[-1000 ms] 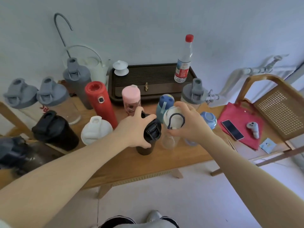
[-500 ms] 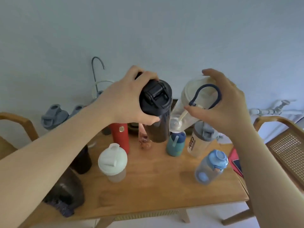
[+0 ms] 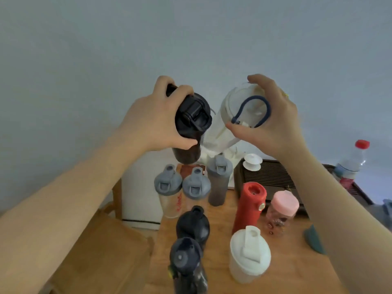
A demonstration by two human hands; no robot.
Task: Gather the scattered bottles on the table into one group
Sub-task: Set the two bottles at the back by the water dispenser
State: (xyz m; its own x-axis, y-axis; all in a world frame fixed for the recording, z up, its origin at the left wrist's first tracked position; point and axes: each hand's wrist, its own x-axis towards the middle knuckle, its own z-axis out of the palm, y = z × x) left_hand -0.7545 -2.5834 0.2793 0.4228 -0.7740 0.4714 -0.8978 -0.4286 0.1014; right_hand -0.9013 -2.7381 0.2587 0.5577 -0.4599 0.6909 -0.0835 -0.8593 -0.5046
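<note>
The left hand (image 3: 148, 122) was clamped on a black flip-lid plastic bottle (image 3: 189, 128) and the right hand (image 3: 273, 122) on a translucent white bottle with a blue carry loop (image 3: 235, 115), both held aloft, bases tilted toward each other. The standing cluster of grey-lidded shaker bottles (image 3: 196, 185) on the wooden tabletop (image 3: 292, 270) lay at 6 o'clock below both hands, slightly nearer the left.

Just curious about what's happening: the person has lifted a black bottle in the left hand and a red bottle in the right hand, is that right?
Not quite. In the head view the left hand does hold the black bottle, but the right hand holds a clear bottle with a dark blue loop. The red bottle stands on the table.
</note>
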